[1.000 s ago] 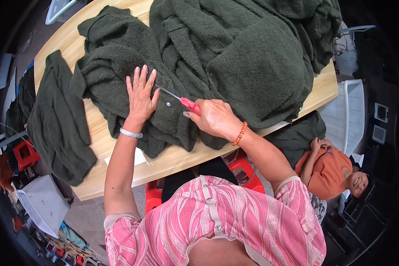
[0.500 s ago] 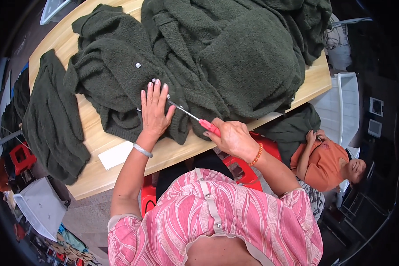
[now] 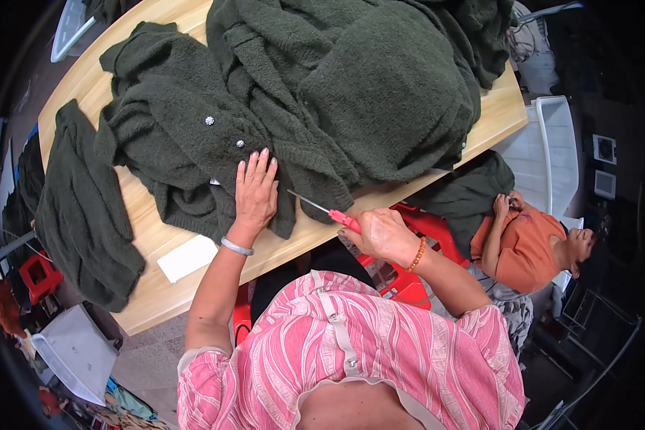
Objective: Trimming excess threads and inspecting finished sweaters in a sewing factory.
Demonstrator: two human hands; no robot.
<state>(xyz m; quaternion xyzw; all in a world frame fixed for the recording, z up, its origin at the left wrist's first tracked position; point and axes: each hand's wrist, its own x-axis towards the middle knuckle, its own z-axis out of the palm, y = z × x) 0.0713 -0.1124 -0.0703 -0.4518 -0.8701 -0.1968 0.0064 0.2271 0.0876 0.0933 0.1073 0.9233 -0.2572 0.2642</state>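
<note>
A dark green knit cardigan [image 3: 168, 97] with shiny round buttons lies spread on the wooden table. My left hand [image 3: 256, 197] rests flat on its lower front edge, fingers stretched out and close together, holding nothing. Just beyond the fingertips sits a button [image 3: 240, 144], and another button [image 3: 209, 120] shows farther up the placket. In my closed right hand [image 3: 385, 235] is a red-handled screwdriver-like tool [image 3: 345, 219]. Its thin metal shaft points left, with the tip near the cardigan's edge beside my left hand. The exact shape of the tip is too small to tell.
A large heap of green knitwear [image 3: 387, 93] covers the table's right and far side. Another green knit piece [image 3: 86, 208] hangs over the left edge. White paper [image 3: 187, 259] lies at the front. A co-worker in orange [image 3: 527, 251] sits right, by a white bin [image 3: 557, 150].
My left hand has shifted right across the cardigan, now covering its lower edge. The tool's tip has drawn back from the button it was beside. The whole view has shifted slightly.
</note>
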